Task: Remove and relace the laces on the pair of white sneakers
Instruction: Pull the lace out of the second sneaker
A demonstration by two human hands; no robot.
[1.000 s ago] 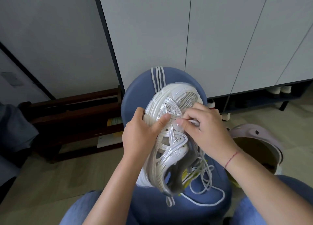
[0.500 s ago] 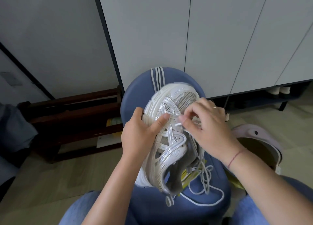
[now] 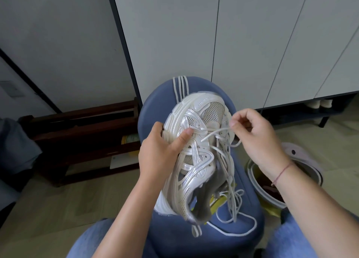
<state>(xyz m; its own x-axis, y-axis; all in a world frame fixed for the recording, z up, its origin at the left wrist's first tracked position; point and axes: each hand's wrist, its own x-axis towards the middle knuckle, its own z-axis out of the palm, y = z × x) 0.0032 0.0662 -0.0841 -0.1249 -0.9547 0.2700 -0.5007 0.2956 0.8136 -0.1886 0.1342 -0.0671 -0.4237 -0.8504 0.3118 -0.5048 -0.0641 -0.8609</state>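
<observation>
A white and silver sneaker (image 3: 196, 160) lies tilted on a round blue stool (image 3: 155, 106), toe pointing away from me. My left hand (image 3: 161, 150) grips the sneaker's left side, thumb across the upper. My right hand (image 3: 254, 137) is lifted to the right of the shoe and pinches a white lace (image 3: 217, 133) that runs from an upper eyelet. More loose lace (image 3: 233, 205) hangs in loops over the stool's near right part. A second sneaker is not in view.
White cabinet doors (image 3: 252, 43) stand right behind the stool. A dark wooden rack (image 3: 83, 129) is on the floor to the left. A pale round bin (image 3: 303, 160) sits at the right. My knees in blue jeans (image 3: 89, 240) frame the stool.
My right hand has drawn away from the shoe's tongue to the right and up, pulling a length of lace out with it. My left hand keeps its grip on the sneaker.
</observation>
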